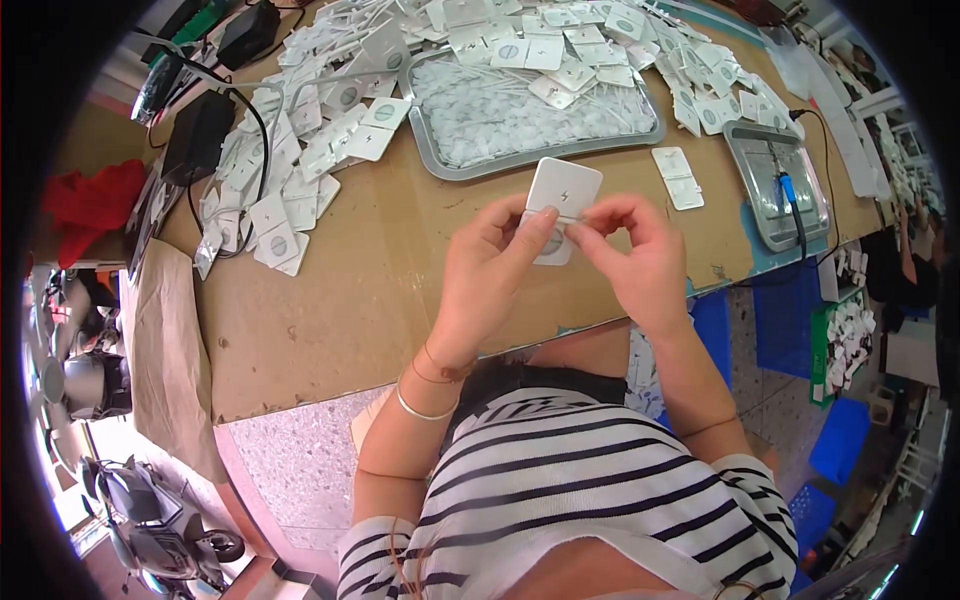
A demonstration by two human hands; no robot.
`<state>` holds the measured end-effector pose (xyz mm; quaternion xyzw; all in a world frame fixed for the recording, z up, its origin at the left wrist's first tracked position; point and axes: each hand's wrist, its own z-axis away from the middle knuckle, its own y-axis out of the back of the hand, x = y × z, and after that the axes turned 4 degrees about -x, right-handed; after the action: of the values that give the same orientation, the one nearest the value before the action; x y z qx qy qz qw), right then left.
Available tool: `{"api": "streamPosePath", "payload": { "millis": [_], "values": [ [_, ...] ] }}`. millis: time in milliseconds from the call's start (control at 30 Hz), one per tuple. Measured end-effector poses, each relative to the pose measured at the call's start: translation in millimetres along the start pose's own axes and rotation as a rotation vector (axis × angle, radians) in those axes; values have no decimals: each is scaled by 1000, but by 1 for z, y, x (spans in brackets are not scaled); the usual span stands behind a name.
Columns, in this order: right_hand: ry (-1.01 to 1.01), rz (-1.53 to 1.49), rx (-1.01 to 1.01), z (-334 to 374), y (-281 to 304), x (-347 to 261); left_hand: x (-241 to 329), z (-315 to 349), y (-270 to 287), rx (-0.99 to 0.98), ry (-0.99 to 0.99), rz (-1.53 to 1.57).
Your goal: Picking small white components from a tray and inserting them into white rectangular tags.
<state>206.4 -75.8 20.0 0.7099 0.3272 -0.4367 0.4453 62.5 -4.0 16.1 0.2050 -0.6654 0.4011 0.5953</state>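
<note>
Tray (424, 140) of white pieces (540, 120), smaller tray (765, 190) holding blue-handled tool (787, 185), left fingers (538, 228) and right fingers (612, 207) pinched on white panel (566, 186)

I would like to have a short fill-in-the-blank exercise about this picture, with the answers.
1. The left hand and right hand hold a device coloured ____.
2. The small tray lies to the ____ of the large tray.
3. The tool in the small tray has a handle coloured ____.

Missing words: white; right; blue.
</note>
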Motion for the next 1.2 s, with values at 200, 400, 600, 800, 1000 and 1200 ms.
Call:
{"api": "streamPosePath", "payload": {
  "millis": [200,400,600,800,1000,1200],
  "values": [
    [-417,-621,-171,-9,7,4,5,1,3,1,70,60],
    [-403,-606,-273,-11,8,10,-4,1,6,15,65,-59],
    [-176,106,-48,-85,37,45,-14,-13,19,108,186,141],
    [-235,519,-194,-123,33,63,-14,-19,20,123,174,186],
    [-201,411,-175,-126,33,73,-15,-19,23,145,206,242],
    [-186,-12,-153,-109,36,60,-11,-17,22,-10,286,64]
  ]
}}
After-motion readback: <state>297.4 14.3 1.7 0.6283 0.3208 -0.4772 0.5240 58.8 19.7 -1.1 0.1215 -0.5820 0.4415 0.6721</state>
